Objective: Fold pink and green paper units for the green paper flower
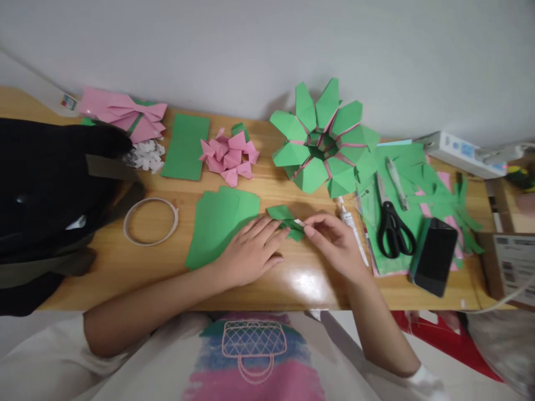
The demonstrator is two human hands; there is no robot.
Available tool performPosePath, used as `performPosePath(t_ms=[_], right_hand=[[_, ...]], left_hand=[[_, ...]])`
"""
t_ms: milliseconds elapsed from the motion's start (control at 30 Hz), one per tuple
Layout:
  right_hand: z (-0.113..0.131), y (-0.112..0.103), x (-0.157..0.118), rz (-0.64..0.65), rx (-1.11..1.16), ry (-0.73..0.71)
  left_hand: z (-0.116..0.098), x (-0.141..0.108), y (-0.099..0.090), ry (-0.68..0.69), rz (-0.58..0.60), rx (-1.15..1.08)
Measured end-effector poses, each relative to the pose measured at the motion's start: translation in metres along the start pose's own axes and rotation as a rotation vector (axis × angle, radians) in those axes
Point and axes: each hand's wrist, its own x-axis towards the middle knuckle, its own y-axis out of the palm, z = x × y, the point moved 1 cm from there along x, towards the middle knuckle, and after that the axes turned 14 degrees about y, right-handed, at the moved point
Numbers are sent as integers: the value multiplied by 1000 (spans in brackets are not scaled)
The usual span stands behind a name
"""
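Note:
My left hand (253,245) lies flat with its fingers stretched out, its fingertips on a folded green paper piece (281,212). Under and beside that hand is a fanned stack of green paper sheets (217,214). My right hand (334,239) is closed in a pinch on a small white strip (299,222) at the right end of the folded piece. Whether the strip is still stuck to the paper, I cannot tell. Just right of the right hand lies a white glue tube (353,228).
Behind my hands stands a green and pink paper flower (307,111), with pink folded pieces (229,156) to its left. Scissors (390,223), a cutter knife (397,182) and a phone (435,256) lie right. A tape roll (129,223) and black bag (50,206) are left.

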Motion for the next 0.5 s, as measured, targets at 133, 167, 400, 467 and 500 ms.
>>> performPosePath(t_ms=[133, 167, 400, 467, 500], right_hand=[[7, -7, 20, 114, -125, 44], [9, -8, 25, 139, -164, 45], [16, 1, 32, 105, -401, 36], [16, 4, 30, 61, -448, 27], [17, 5, 29, 42, -468, 22]], left_hand=[[0, 1, 0, 7, -14, 5], [0, 1, 0, 12, -22, 6], [1, 3, -2, -2, -13, -16], [1, 4, -2, -4, -9, -25], [1, 4, -3, -3, -9, -28]])
